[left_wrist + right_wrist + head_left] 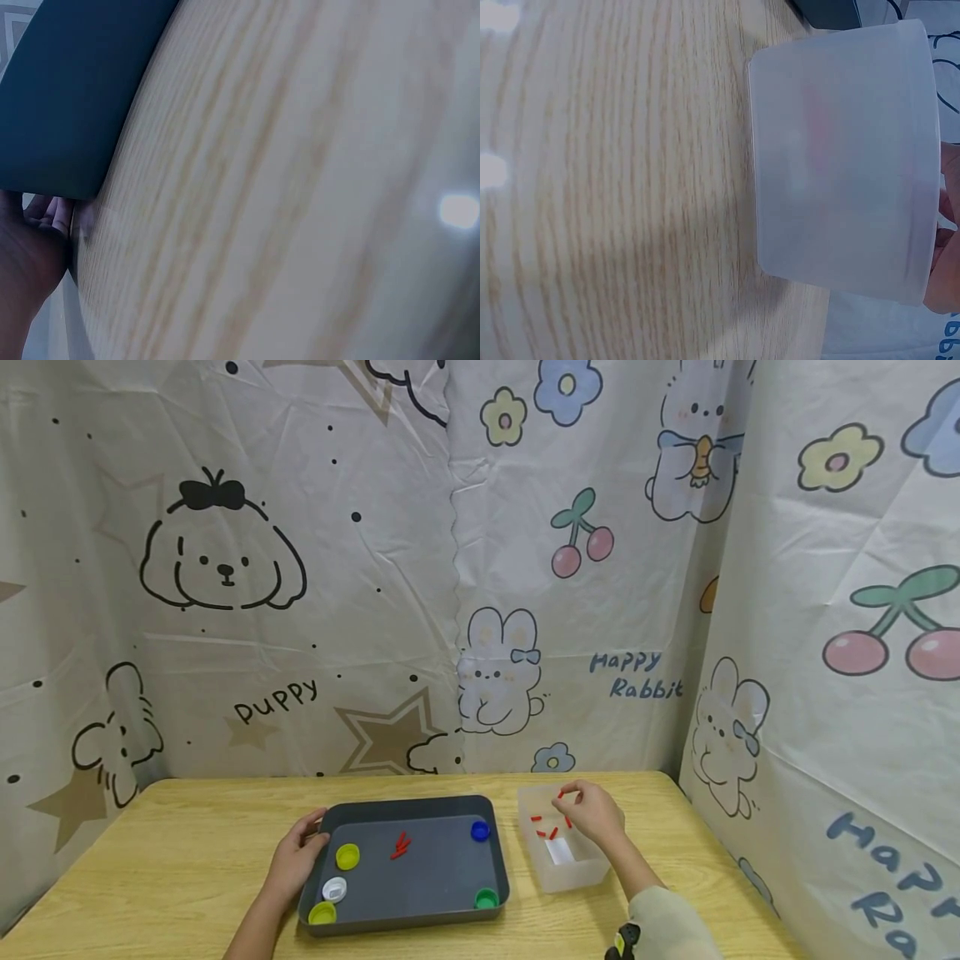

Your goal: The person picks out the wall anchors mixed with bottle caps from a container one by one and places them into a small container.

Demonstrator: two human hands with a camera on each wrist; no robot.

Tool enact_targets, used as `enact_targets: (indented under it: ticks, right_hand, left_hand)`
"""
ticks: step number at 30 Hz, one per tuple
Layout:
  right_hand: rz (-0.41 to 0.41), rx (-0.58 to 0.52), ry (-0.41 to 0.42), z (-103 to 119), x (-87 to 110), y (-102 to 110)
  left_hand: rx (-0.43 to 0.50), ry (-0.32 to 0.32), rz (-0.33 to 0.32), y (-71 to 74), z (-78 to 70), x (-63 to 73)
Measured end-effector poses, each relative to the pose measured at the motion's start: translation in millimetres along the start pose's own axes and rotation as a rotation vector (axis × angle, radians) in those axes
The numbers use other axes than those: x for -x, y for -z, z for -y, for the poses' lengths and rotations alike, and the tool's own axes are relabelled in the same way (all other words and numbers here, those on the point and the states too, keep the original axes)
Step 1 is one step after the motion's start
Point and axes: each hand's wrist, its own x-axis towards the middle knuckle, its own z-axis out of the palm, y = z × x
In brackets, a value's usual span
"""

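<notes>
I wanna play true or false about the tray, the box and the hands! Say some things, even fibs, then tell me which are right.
1. The right hand pinches a red piece above the box. True.
2. The left hand touches the box. False: it touches the tray.
3. A white cap sits between two yellow caps. True.
4. The blue cap is in the box. False: it's in the tray.
5. Some red pieces lie in the tray. True.

Head view: soft, even light. Wrist views: bluish, white glare on table (262,187), soft shadow beside box (847,165), left wrist table edge bowed.
</notes>
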Motion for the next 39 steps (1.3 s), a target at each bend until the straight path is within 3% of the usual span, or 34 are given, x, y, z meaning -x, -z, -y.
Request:
enact_targets:
  ticks: [39]
  right_hand:
    - [-0.007, 0.004, 0.024, -3.2, -1.4, -0.6]
  left_hand:
    - [0.012, 0.014, 0.001, -1.8, -0.2, -2.1]
